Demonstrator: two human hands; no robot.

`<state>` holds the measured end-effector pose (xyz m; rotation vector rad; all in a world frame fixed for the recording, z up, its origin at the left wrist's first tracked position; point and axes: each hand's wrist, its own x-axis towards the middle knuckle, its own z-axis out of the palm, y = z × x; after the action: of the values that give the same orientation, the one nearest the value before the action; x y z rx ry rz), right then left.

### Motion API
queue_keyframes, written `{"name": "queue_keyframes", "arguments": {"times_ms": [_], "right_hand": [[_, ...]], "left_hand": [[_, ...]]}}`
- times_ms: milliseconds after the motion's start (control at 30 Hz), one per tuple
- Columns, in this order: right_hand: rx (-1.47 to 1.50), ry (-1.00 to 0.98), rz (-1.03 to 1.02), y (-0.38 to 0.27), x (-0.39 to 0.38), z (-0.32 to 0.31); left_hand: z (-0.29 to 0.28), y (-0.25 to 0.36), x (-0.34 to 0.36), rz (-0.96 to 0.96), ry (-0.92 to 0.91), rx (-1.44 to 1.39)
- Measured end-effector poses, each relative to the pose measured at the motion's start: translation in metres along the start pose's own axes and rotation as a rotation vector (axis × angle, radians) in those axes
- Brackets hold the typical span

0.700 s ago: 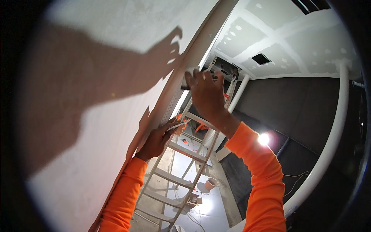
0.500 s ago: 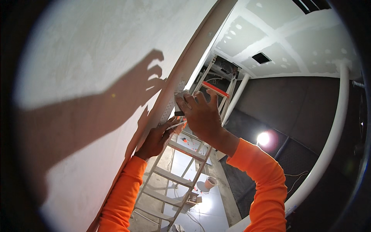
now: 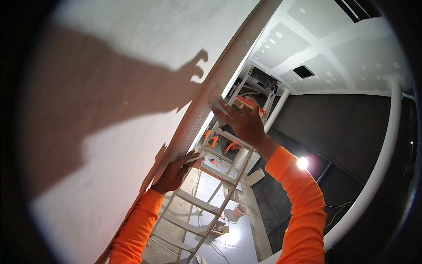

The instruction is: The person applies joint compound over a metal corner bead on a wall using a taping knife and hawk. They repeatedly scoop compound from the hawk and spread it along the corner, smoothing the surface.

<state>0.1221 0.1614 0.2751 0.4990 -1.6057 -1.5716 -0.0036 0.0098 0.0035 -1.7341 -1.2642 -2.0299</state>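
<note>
A perforated corner bead runs along the edge of the pale plastered wall. My right hand is raised beside that edge, its fingers bent and partly spread. At its fingertips shows a blurred greyish flat piece whose kind I cannot make out. Lower down, my left hand is closed against the edge. Between its fingers lies a thin pale strip, seen nearly edge-on. The left palm is hidden.
A stepladder stands below my hands, with another ladder farther off. A bucket and an open box are on the floor. Orange-clothed people show beyond. White pipes and a lit lamp are at the right.
My right hand has moved up along the wall edge, away from my left hand. The left hand is slightly lower, still holding the pale strip. The arm's shadow has shifted upward.
</note>
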Motion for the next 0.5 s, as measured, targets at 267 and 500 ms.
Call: {"name": "queue_keyframes", "arguments": {"times_ms": [267, 500], "right_hand": [[0.007, 0.019, 0.329, -0.017, 0.038, -0.030], [0.025, -0.128, 0.249, -0.066, 0.047, -0.040]], "left_hand": [[-0.003, -0.002, -0.005, 0.018, -0.042, 0.092], [-0.002, 0.003, -0.004, 0.017, -0.028, 0.123]]}}
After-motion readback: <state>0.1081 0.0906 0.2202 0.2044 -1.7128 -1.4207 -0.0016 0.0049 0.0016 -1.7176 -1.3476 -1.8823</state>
